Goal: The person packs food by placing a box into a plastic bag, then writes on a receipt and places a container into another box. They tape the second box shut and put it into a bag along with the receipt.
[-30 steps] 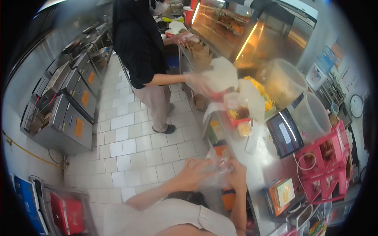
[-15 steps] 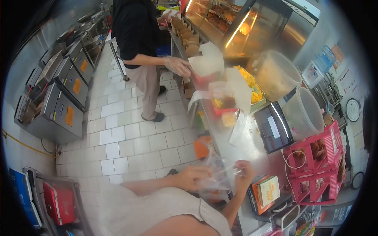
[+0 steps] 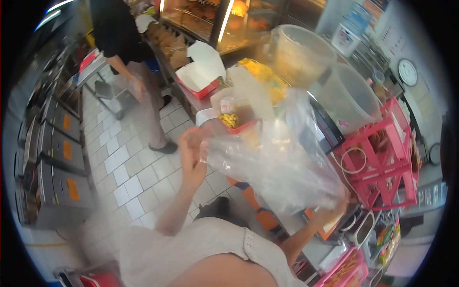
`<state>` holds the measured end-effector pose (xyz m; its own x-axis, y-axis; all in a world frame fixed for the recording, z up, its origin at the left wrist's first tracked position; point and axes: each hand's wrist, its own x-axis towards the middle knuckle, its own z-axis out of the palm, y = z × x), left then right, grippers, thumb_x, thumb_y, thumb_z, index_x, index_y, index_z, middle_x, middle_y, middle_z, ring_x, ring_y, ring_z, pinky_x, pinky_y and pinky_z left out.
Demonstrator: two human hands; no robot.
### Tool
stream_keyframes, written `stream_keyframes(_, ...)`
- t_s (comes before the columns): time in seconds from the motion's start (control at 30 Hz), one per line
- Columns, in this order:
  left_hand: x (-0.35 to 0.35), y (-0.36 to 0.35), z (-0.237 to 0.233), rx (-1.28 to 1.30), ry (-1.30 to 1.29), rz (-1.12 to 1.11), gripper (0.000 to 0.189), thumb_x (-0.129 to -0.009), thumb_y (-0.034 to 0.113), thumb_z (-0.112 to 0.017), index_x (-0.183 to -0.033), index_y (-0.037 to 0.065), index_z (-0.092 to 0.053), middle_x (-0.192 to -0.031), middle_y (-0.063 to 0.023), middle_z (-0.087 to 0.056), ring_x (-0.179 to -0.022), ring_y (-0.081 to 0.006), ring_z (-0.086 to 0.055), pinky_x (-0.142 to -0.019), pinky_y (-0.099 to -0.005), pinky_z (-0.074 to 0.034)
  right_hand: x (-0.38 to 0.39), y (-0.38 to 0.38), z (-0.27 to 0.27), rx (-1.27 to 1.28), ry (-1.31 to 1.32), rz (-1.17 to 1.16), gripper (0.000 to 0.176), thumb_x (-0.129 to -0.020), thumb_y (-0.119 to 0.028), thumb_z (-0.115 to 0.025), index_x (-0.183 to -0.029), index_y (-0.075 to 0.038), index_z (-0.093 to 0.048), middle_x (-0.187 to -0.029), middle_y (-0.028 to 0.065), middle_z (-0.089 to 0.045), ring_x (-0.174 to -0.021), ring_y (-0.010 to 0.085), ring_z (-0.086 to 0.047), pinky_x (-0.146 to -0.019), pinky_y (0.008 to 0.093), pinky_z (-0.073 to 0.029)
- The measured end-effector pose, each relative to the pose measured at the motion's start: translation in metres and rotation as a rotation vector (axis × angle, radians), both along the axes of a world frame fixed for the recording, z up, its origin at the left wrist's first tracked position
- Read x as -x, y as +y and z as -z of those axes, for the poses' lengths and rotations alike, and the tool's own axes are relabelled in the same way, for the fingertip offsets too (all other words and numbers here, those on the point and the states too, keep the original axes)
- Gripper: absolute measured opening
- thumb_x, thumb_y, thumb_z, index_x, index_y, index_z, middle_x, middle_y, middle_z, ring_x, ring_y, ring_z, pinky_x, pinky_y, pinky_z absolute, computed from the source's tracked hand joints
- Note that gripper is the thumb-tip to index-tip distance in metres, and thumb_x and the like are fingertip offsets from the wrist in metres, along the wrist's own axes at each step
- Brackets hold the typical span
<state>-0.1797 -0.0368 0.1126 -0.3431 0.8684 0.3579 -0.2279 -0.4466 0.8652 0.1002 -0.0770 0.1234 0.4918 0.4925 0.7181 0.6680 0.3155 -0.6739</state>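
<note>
A large clear plastic bag (image 3: 282, 167) is stretched between my two hands above the counter. My left hand (image 3: 192, 149) is closed on the bag's left edge, over the tiled floor. At the bag's lower right, my right hand (image 3: 338, 206) grips the other side, its fingers partly blurred. Just beyond the bag, an open red and white food box (image 3: 247, 125) holds yellow pieces and a small packet. A second open box (image 3: 206, 88), red outside and white inside, stands farther back. The bag partly covers a dark screen (image 3: 330, 125).
Yellow food (image 3: 260, 74) fills a tray behind the boxes, beside two clear tubs (image 3: 306, 52). Pink baskets (image 3: 387, 143) stand on the right. A co-worker (image 3: 114, 38) is at the far left of the counter, near a heated display case (image 3: 191, 19). Fryers (image 3: 67, 158) line the left.
My hands have moved apart and upward, and the bunched bag is now spread wide. The co-worker's hand has left the boxes. My view has turned.
</note>
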Motion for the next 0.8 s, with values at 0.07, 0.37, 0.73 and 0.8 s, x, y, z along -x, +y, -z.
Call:
stream_keyframes(0.07,-0.008,0.015,0.038,0.227,-0.272,0.356,0.037,-0.083,0.002,-0.048,-0.118,0.003,-0.037,-0.1,-0.0088,-0.054,-0.09,-0.0169,-0.054,-0.081,-0.0277,-0.043,0.025,0.017,0.016,0.422,0.237,-0.135,0.021,-0.072,-0.016,-0.063,-0.084,0.0,-0.058,-0.069,0.004,-0.054,-0.068,0.0138,-0.052,-0.06,0.0253,-0.041)
stream_keyframes(0.37,-0.017,0.008,0.043,0.429,0.203,1.424,0.047,-0.065,-0.002,-0.07,-0.107,0.0,-0.051,-0.097,-0.0036,-0.056,-0.087,-0.0091,-0.052,-0.073,-0.0232,-0.043,-0.01,0.111,0.117,0.17,0.823,-0.206,0.008,-0.073,-0.003,-0.052,-0.066,-0.003,-0.048,-0.055,0.0027,-0.043,-0.055,0.0127,-0.04,-0.049,0.028,-0.033)
stream_keyframes(0.73,-0.06,0.07,0.057,0.131,1.256,-0.373,0.061,-0.06,0.015,-0.072,-0.114,0.005,-0.044,-0.11,-0.0163,-0.049,-0.101,-0.0289,-0.047,-0.082,-0.0402,-0.036,-0.031,0.051,-0.005,0.349,-0.091,0.513,0.017,-0.058,0.009,-0.046,-0.07,0.0,-0.039,-0.057,0.0162,-0.036,-0.053,0.0293,-0.036,-0.052,0.0337,-0.034)
stream_keyframes(0.8,-0.075,0.059,0.048,-0.208,0.982,-0.047,0.077,-0.057,0.023,-0.074,-0.122,0.009,-0.035,-0.127,-0.0188,-0.032,-0.113,-0.0386,-0.034,-0.089,-0.0485,-0.027,-0.03,0.046,-0.024,0.465,-0.084,0.341,0.023,-0.055,0.012,-0.046,-0.073,-0.001,-0.04,-0.06,0.0182,-0.041,-0.057,0.034,-0.041,-0.055,0.0334,-0.037)
